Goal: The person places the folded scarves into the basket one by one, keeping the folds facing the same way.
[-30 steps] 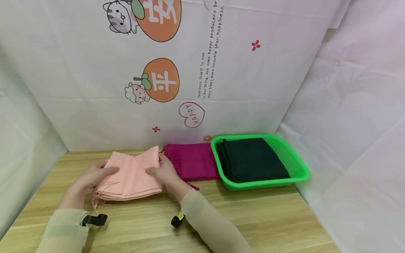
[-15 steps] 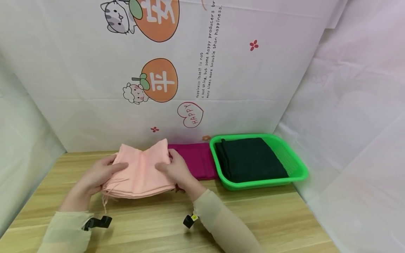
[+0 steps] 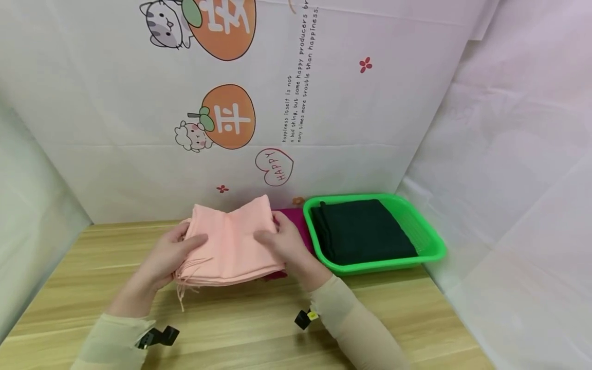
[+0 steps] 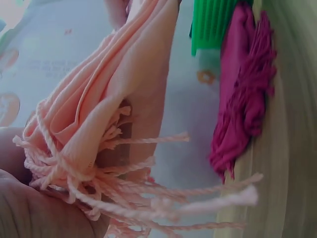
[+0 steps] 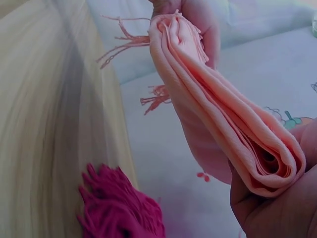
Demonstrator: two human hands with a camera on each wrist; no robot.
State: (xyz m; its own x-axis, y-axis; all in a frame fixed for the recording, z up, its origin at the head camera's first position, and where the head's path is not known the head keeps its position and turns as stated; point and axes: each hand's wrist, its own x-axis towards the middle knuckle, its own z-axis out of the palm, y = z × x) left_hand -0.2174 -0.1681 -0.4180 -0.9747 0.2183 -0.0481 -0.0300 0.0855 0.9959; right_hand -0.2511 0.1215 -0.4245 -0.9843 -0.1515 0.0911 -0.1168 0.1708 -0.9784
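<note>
Both hands hold a folded pink scarf [image 3: 231,244] above the table. My left hand [image 3: 171,254] grips its left side, thumb on top, where loose fringe [image 4: 163,198] hangs down. On the right side my right hand [image 3: 291,246] pinches the folded edge, its thumb on the upper face. The right wrist view shows the stacked folds [image 5: 223,109] of the scarf end-on. Behind the pink scarf lies a folded magenta scarf [image 4: 242,84], mostly hidden in the head view; the left wrist view shows its fringe and that it rests on the table.
A green plastic basket [image 3: 437,249] stands at the back right, with a folded dark green scarf [image 3: 370,231] lying in it. White printed sheets hang behind and at both sides of the wooden table [image 3: 250,324].
Both hands have carried the pink scarf to the right and slightly up, over the magenta scarf in the head view, covering more of it. The basket stays in place.
</note>
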